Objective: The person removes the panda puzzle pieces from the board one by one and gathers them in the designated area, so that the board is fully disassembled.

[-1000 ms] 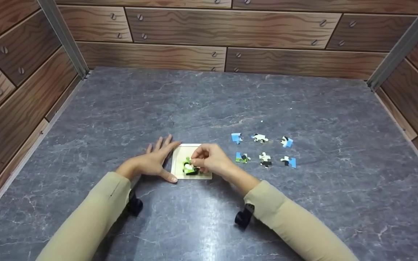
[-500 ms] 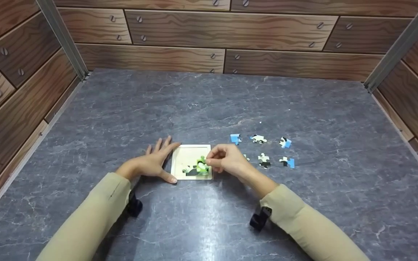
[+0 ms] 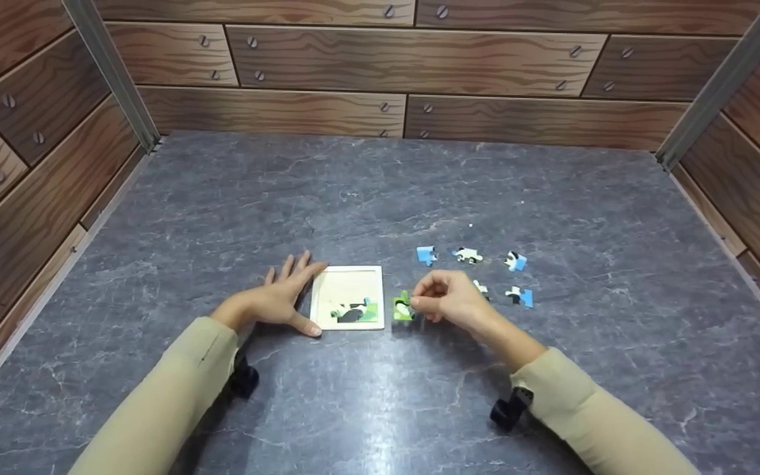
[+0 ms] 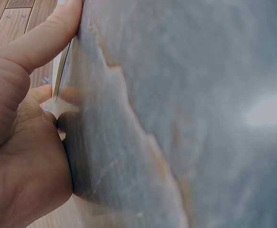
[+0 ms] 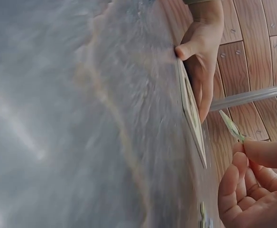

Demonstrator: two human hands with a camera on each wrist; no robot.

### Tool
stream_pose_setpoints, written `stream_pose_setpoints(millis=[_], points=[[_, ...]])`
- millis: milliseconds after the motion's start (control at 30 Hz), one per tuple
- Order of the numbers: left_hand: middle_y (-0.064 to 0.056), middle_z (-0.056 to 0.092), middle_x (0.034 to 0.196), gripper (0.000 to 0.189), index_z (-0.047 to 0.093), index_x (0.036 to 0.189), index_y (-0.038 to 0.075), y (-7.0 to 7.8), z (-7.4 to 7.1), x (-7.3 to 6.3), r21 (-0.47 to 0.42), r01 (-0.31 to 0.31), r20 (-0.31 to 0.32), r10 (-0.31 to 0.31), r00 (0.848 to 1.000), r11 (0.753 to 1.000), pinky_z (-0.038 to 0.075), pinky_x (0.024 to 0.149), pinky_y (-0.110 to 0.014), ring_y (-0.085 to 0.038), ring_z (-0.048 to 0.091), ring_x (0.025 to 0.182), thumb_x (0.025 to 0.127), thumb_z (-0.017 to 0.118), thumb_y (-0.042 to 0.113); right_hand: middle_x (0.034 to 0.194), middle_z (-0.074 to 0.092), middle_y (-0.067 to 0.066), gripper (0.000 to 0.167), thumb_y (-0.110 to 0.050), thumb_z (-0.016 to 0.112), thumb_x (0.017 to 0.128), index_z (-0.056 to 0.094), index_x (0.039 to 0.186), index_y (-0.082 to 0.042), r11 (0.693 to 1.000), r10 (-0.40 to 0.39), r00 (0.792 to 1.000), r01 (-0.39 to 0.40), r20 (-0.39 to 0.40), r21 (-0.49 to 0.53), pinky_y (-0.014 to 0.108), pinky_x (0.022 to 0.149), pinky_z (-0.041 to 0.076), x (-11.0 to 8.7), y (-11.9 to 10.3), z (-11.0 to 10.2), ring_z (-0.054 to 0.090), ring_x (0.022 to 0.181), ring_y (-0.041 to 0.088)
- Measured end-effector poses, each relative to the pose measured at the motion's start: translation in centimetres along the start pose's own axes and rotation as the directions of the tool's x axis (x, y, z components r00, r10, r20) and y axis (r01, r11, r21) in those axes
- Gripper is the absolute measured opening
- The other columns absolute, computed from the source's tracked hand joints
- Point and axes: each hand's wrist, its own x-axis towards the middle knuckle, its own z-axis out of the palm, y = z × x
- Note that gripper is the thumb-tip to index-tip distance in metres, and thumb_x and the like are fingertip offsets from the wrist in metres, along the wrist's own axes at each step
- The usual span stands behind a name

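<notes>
A square, pale wooden puzzle tray (image 3: 347, 268) lies flat on the table. Joined green, black and white pieces (image 3: 355, 313) fill part of its bottom, toward the right corner. Along the tray's left side rests my left hand (image 3: 273, 299), fingers spread, thumb at the near corner. Just right of the tray, my right hand (image 3: 451, 301) pinches a green puzzle piece (image 3: 402, 309) with white and black markings between thumb and fingertips. The right wrist view shows this piece (image 5: 231, 126) held up off the table, apart from the tray.
Several loose puzzle pieces lie to the right: a blue one (image 3: 427, 255), a white one (image 3: 468, 255), a blue-and-black one (image 3: 516, 261) and another blue-edged one (image 3: 520, 296). One piece (image 3: 481, 289) is partly behind my right hand. Wood-patterned walls (image 3: 287, 59) enclose the table.
My right hand has lifted the green piece from over the tray and carried it right, past the tray's edge. My left hand stays at the tray's left side.
</notes>
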Motion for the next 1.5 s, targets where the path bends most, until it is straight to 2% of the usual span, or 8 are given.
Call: stream_pose_setpoints(millis=[200, 467, 867, 1100, 1333, 1500], points=[[-0.012, -0.019, 0.152, 0.116, 0.009, 0.151, 0.025, -0.1, 0.1, 0.0, -0.002, 0.005, 0.005, -0.005, 1.0, 1.0, -0.015, 0.105, -0.054, -0.032, -0.023, 0.135, 0.062, 0.08, 0.047, 0.075, 0.061, 0.008, 0.012, 0.0, 0.069, 0.078, 0.061, 0.087, 0.004, 1.0, -0.001, 1.0, 0.001, -0.03, -0.023, 0.024, 0.053, 0.047, -1.0, 1.1, -1.2, 0.054, 0.059, 0.015], [-0.013, -0.019, 0.152, 0.117, 0.009, 0.151, 0.023, 0.2, 0.0, -0.1, -0.005, -0.006, 0.004, 0.006, 1.0, 1.0, -0.016, 0.105, -0.055, -0.033, -0.024, 0.135, 0.062, 0.081, 0.044, 0.072, 0.06, 0.008, 0.01, 0.002, 0.069, 0.078, 0.061, 0.085, 0.003, 0.996, 0.036, 0.997, -0.042, -0.068, -0.084, 0.022, 0.048, 0.045, -2.1, 1.8, -2.5, 0.053, 0.056, 0.015], [-0.014, -0.018, 0.152, 0.115, 0.01, 0.151, 0.022, 0.3, 0.0, -0.2, 0.003, -0.014, -0.001, 0.014, 1.0, 1.0, -0.015, 0.105, -0.055, -0.033, -0.024, 0.135, 0.063, 0.081, 0.043, 0.068, 0.059, 0.006, 0.008, 0.002, 0.069, 0.077, 0.061, 0.08, 0.001, 0.98, 0.091, 0.991, -0.107, -0.1, -0.167, 0.023, 0.046, 0.045, -2.3, 2.3, -3.3, 0.052, 0.053, 0.014], [-0.014, -0.019, 0.152, 0.115, 0.009, 0.151, 0.023, 0.3, 0.0, -0.1, 0.001, -0.012, 0.003, 0.012, 1.0, 1.0, -0.016, 0.104, -0.055, -0.033, -0.024, 0.135, 0.063, 0.081, 0.044, 0.07, 0.059, 0.007, 0.01, -0.001, 0.069, 0.079, 0.061, 0.083, 0.001, 0.97, 0.097, 0.99, -0.117, -0.101, -0.212, 0.024, 0.045, 0.045, -2.3, 2.4, -3.5, 0.052, 0.053, 0.014], [-0.014, -0.019, 0.152, 0.115, 0.01, 0.151, 0.023, 0.3, 0.0, 0.0, 0.002, -0.009, -0.001, 0.009, 1.0, 1.0, -0.016, 0.104, -0.055, -0.033, -0.024, 0.135, 0.063, 0.081, 0.045, 0.071, 0.06, 0.007, 0.011, -0.002, 0.069, 0.079, 0.061, 0.086, 0.002, 0.977, 0.079, 0.99, -0.1, -0.116, -0.186, 0.025, 0.048, 0.046, -2.1, 2.0, -3.4, 0.054, 0.055, 0.015], [-0.015, -0.019, 0.152, 0.116, 0.01, 0.151, 0.022, 0.3, 0.0, -0.1, -0.002, -0.015, -0.002, 0.015, 1.0, 1.0, -0.016, 0.104, -0.056, -0.034, -0.024, 0.135, 0.062, 0.082, 0.044, 0.075, 0.061, 0.008, 0.012, -0.004, 0.068, 0.081, 0.062, 0.089, 0.002, 0.988, 0.053, 0.994, -0.065, -0.092, -0.138, 0.025, 0.051, 0.047, -2.0, 1.4, -2.6, 0.056, 0.059, 0.017]])
